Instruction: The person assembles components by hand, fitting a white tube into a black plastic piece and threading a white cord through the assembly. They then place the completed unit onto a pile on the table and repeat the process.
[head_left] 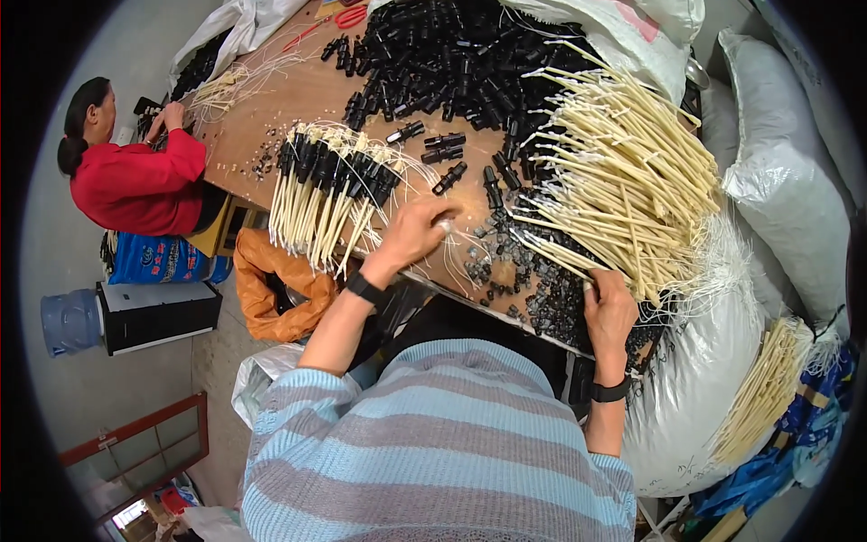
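My left hand (417,233) is over the near table edge, fingers pinched together. A small white bit and thin white strings (465,242) show at its fingertips. My right hand (611,312) closes on the lower end of slim cream rods (553,253) beside a big heap of cream rods (623,172) with white tips. Left of my left hand lies a row of cream rods fitted with black sleeves (330,176), strings trailing from them. Loose black ribbed plastic fittings (449,178) lie just beyond that hand. Small black pieces (546,289) are scattered between my hands.
Black fittings pile up (452,63) at the table's far side, with red scissors (350,16) nearby. A person in red (135,185) works at the table's left. White sacks (786,172) crowd the right; an orange bag (284,294) stands below the left edge.
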### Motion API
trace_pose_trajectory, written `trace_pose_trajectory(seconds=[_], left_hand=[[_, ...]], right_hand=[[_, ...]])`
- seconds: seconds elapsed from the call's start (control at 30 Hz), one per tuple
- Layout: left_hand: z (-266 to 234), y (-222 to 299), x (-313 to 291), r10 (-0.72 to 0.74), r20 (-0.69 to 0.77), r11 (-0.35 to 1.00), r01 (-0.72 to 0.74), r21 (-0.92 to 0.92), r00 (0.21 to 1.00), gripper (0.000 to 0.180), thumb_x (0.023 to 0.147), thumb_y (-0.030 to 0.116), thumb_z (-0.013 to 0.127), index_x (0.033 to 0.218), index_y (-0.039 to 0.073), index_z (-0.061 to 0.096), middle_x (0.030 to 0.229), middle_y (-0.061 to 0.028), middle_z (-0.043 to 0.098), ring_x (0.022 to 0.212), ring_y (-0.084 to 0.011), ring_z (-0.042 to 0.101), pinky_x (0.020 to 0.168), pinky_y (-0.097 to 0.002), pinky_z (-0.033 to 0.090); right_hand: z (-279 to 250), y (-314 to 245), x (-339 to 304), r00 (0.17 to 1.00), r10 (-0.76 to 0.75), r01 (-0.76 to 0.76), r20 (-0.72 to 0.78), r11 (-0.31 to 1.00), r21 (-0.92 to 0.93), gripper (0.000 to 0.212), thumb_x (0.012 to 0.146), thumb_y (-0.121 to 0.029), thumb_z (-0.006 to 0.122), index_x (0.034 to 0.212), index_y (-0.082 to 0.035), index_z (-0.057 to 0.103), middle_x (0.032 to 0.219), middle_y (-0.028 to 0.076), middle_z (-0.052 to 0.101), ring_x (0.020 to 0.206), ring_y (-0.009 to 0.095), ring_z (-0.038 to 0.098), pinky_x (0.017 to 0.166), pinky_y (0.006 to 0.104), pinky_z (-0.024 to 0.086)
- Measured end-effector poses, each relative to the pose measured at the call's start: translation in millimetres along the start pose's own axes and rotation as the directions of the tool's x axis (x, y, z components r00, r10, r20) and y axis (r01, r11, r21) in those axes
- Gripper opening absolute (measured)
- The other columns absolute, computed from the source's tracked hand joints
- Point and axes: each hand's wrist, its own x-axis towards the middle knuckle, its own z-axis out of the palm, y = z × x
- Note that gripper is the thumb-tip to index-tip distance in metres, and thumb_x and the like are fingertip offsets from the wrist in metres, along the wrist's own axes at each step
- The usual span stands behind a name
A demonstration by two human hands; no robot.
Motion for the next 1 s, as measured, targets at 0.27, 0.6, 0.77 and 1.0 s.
trace_pose_trajectory(seconds=[0.27, 0.6, 0.77, 1.0], left_hand=[[-12.7, 21.5, -15.7, 0.046, -0.058, 0.99, -0.038, 0.138, 0.997, 0.027, 0.078, 0.002, 0.062, 0.102, 0.008, 0.072, 0.091, -0.0098, 0.072, 0.08, -0.0266, 0.068, 0.073, -0.0352, 0.053], [49.5, 13.1, 64.8, 0.293, -0.012, 0.903, -0.272, 0.333, 0.956, 0.032, 0.074, 0.001, 0.065, 0.103, 0.012, 0.071, 0.099, -0.0052, 0.067, 0.1, -0.0218, 0.054, 0.086, -0.0364, 0.044], [43.2, 32.0, 41.6, 0.179, -0.001, 0.965, -0.176, -0.194, 0.984, 0.041, 0.074, 0.002, 0.052, 0.113, 0.008, 0.064, 0.103, -0.0107, 0.063, 0.098, -0.0266, 0.057, 0.087, -0.0355, 0.045], [40.6, 50.7, 22.4, 0.436, 0.132, 0.898, -0.421, -0.125, 0.89, 0.037, 0.066, -0.012, 0.056, 0.098, 0.008, 0.062, 0.088, -0.0092, 0.06, 0.089, -0.0308, 0.057, 0.08, -0.0383, 0.046]], right_hand=[[6.3, 12.2, 3.6, 0.998, 0.006, 0.002, 0.059, 0.99, -0.143, 0.011, 0.075, -0.003, 0.063, 0.085, -0.006, 0.064, 0.085, 0.012, 0.06, 0.073, 0.036, 0.061, 0.064, 0.0427, 0.048], [-14.4, -24.3, 12.5, 0.949, -0.312, 0.314, -0.039, 0.941, 0.125, 0.018, 0.08, -0.004, 0.064, 0.098, -0.007, 0.063, 0.082, 0.01, 0.063, 0.073, 0.03, 0.061, 0.07, 0.037, 0.045], [2.1, -13.5, 2.7, 0.99, -0.118, 0.075, 0.076, 0.906, 0.417, 0.023, 0.084, -0.007, 0.062, 0.107, -0.008, 0.067, 0.088, 0.013, 0.067, 0.074, 0.032, 0.065, 0.062, 0.0355, 0.049], [-3.6, -22.7, 9.3, 0.89, -0.392, 0.355, 0.232, 0.916, 0.185, 0.035, 0.078, -0.011, 0.067, 0.113, -0.01, 0.067, 0.07, 0.011, 0.059, 0.06, 0.028, 0.06, 0.054, 0.0351, 0.045]])
